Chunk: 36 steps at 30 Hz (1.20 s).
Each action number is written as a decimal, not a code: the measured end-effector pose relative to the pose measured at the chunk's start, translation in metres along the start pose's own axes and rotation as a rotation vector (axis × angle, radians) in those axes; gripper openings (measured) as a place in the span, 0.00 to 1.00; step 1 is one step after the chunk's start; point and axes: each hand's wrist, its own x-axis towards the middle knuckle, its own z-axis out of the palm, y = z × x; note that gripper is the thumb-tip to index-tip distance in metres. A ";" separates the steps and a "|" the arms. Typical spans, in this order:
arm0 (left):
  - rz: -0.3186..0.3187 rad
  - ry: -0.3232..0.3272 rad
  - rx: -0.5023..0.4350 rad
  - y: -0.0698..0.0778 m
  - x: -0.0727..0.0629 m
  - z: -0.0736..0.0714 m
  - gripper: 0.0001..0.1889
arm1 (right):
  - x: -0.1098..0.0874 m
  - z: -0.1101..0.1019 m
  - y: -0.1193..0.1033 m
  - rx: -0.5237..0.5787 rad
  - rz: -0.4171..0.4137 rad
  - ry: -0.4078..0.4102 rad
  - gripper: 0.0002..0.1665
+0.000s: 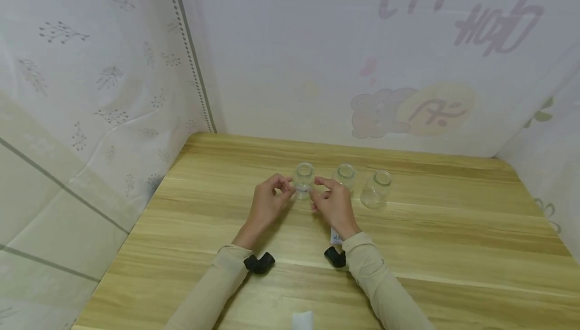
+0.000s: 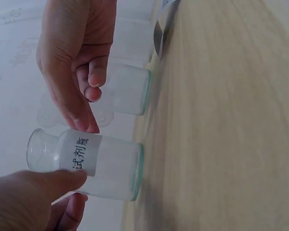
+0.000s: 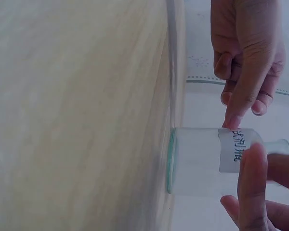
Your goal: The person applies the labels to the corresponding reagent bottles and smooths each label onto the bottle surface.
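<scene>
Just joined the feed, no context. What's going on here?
A person has the left hand and right hand at opposite sides of an upright glass jar. Its white label is on the glass, with the left thumb touching it. A second jar is partly behind the right hand; a third jar stands farther right.

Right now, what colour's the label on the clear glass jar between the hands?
The rectangular label is white with dark characters; left wrist view shows best.

Head view down from above, wrist close-ups either side, sharing labelled jar (image 2: 97,162)
</scene>
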 end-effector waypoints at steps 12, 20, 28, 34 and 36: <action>0.038 0.010 0.019 0.003 -0.001 0.002 0.15 | -0.001 0.000 -0.002 0.004 -0.037 -0.007 0.27; 0.047 0.004 0.022 0.006 0.000 -0.001 0.13 | 0.001 -0.001 -0.004 0.039 0.005 -0.011 0.23; 0.066 -0.014 0.057 0.006 -0.003 0.003 0.20 | 0.001 0.002 -0.002 -0.071 -0.022 -0.047 0.32; 0.083 -0.001 0.065 0.005 -0.003 0.005 0.21 | 0.001 0.004 -0.001 -0.097 -0.033 -0.033 0.33; 0.078 0.004 0.067 0.005 -0.002 0.005 0.21 | 0.000 0.005 -0.002 -0.090 -0.035 -0.031 0.32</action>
